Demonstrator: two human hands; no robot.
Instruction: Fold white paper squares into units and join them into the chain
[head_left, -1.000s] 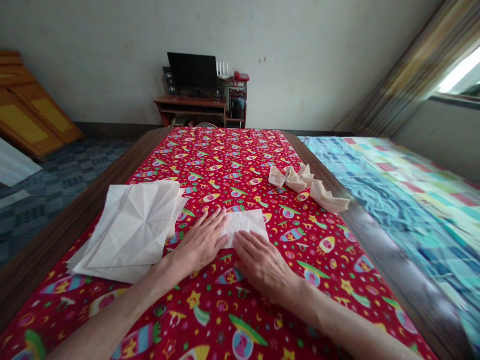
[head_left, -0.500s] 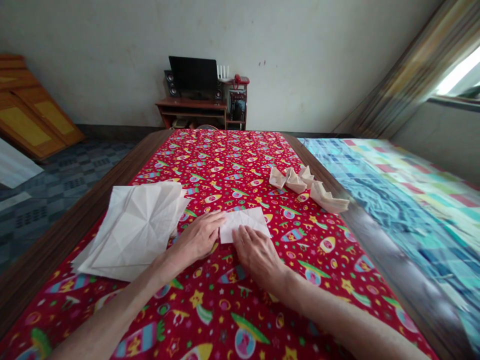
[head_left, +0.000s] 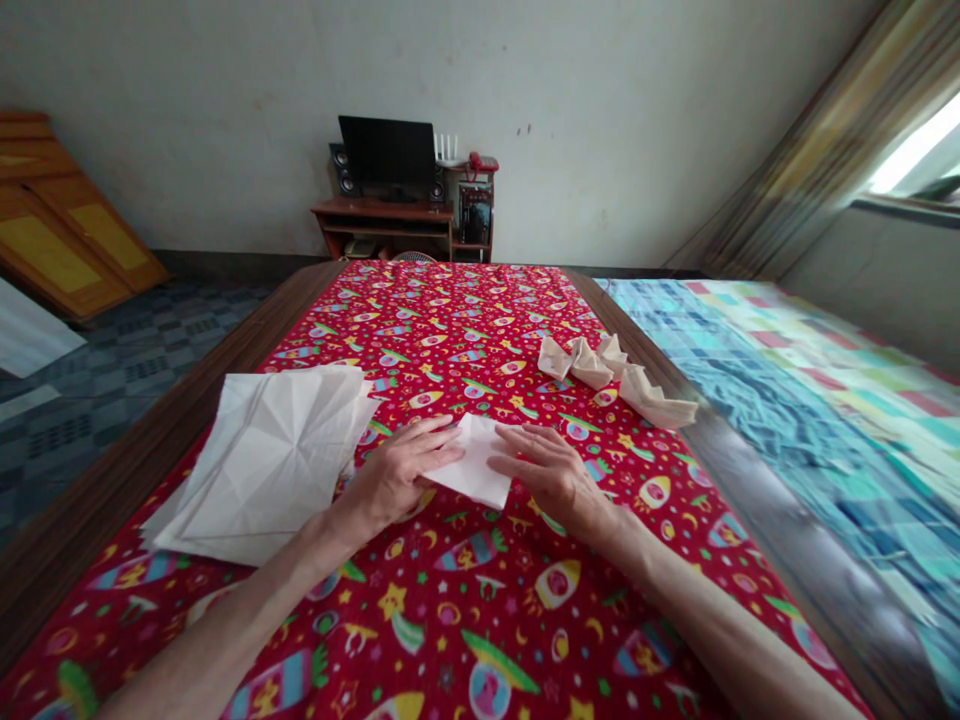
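Note:
A small folded piece of white paper [head_left: 474, 468] sits slightly turned on the red patterned tablecloth. My left hand [head_left: 409, 462] grips its left side, fingers reaching over the top. On the other side my right hand [head_left: 551, 470] has the right edge between fingers and thumb. Left of my left hand lies a stack of creased white paper sheets [head_left: 270, 460], the top one marked with folds spreading from its middle. Beyond my right hand stand several folded paper pieces [head_left: 591, 362], and a thicker folded bundle [head_left: 654, 400] is nearest the table's right edge.
The red tablecloth [head_left: 450, 330] covers a dark wooden table [head_left: 720, 480]. A bed with a checked blue cover [head_left: 750, 400] adjoins on the right. Against the far wall is a desk [head_left: 382, 208] with a monitor [head_left: 387, 158], and a wooden cabinet [head_left: 75, 220] stands at left.
The folded paper has been turned on the cloth, its lower edge now slanting. My right hand has moved from pressing on top of it to its right edge.

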